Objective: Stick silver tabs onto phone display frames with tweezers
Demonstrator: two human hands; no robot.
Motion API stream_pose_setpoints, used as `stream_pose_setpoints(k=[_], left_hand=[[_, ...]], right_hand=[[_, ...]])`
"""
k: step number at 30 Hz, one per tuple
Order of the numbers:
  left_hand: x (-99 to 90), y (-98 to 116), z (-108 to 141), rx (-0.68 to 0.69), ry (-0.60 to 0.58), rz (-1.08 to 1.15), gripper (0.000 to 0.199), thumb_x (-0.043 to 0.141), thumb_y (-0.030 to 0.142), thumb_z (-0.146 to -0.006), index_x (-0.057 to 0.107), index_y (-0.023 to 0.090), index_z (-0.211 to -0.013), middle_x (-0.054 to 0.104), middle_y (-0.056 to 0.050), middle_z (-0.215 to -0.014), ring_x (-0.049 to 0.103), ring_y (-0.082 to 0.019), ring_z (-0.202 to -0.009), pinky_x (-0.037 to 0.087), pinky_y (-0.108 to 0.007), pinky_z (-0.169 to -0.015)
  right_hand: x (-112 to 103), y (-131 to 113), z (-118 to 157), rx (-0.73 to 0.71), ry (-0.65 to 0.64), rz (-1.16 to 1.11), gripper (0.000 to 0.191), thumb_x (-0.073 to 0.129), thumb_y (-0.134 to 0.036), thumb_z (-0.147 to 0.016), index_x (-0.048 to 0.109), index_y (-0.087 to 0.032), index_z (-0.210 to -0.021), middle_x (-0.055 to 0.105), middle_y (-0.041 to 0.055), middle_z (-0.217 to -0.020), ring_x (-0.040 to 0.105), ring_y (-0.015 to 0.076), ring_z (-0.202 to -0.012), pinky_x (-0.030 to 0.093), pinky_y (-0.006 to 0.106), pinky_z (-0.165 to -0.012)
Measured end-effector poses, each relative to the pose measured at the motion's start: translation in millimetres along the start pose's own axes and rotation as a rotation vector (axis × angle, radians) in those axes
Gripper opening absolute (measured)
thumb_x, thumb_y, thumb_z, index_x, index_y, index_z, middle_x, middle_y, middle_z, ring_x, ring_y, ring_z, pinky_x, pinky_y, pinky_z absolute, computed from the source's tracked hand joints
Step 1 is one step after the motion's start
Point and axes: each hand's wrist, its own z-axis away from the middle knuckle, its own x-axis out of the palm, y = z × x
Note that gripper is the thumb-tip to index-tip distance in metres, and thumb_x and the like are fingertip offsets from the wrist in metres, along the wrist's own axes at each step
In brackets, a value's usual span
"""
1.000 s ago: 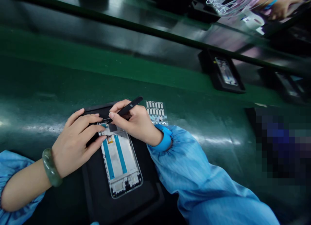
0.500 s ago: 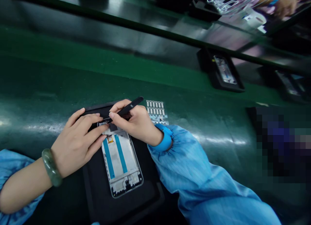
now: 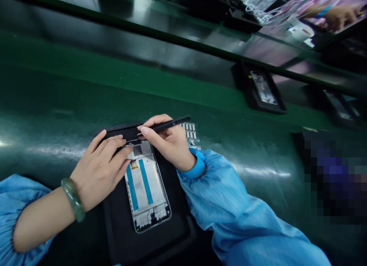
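Far left: blue sleeve (image 3: 20,204) gathered at the wrist end, jade bangle (image 3: 73,199) on the left wrist. Left hand (image 3: 99,170) open, no grasp, fingers spread and laid over the top end of the phone frame (image 3: 146,189). Frame flat on a black tray (image 3: 149,245), long axis pointing away from the body, two blue strips down its white back, small gold label near the top end. Right hand (image 3: 169,145) pinching black tweezers (image 3: 164,125) between thumb and fingers, tips over the top end of the frame, just beside the left fingers; anything in the tips too small to tell. Blue cuff (image 3: 197,164) on the right wrist. Just past the right hand, partly behind it, a sheet of small label strips (image 3: 190,134) on the green workbench (image 3: 57,101). Far right, up the bench: second black tray (image 3: 246,90) holding a second phone frame (image 3: 263,88).
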Motion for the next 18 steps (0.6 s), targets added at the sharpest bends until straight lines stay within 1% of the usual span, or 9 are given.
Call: stream_pose_setpoints(k=[3,6,12,18], left_hand=[[0.7,0.4,0.4,-0.012,-0.002,0.001,0.026,0.046,0.02,-0.088,0.058,0.014,-0.11,0.059,-0.011,-0.109,0.053,-0.023,-0.111,0.032,-0.048,-0.105],[1.2,-0.2,1.1,-0.01,0.002,0.005,0.026,0.046,0.021,-0.088,0.058,0.015,-0.111,0.059,-0.011,-0.11,0.052,-0.023,-0.112,0.032,-0.048,-0.105],[2.6,-1.7,2.2,-0.007,0.016,0.017,0.028,0.045,0.021,-0.089,0.057,0.013,-0.113,0.059,-0.011,-0.112,0.052,-0.023,-0.113,0.031,-0.048,-0.106],[3.9,-3.1,2.7,-0.005,0.014,0.035,0.029,0.047,0.022,-0.088,0.057,0.013,-0.114,0.058,-0.013,-0.113,0.052,-0.024,-0.113,0.031,-0.049,-0.106]], right_hand=[[0.3,0.0,0.6,0.017,-0.034,-0.055,0.015,0.062,-0.029,-0.081,0.055,-0.018,-0.089,0.062,0.003,-0.087,0.061,0.0104,-0.067,0.053,0.023,-0.058],[0.2,-2.7,1.4,0.001,-0.053,-0.016,0.015,0.06,-0.028,-0.082,0.055,-0.017,-0.09,0.062,0.0029,-0.087,0.061,0.0092,-0.065,0.052,0.022,-0.057],[-2.1,-5.5,0.4,-0.184,-0.133,0.151,0.008,0.058,-0.019,-0.082,0.058,-0.015,-0.089,0.061,0.0025,-0.083,0.059,0.0098,-0.069,0.049,0.022,-0.06],[-2.2,-5.5,-0.8,-0.264,-0.169,0.213,0.008,0.058,-0.015,-0.081,0.059,-0.015,-0.088,0.062,0.0025,-0.081,0.059,0.0107,-0.074,0.049,0.024,-0.068]])
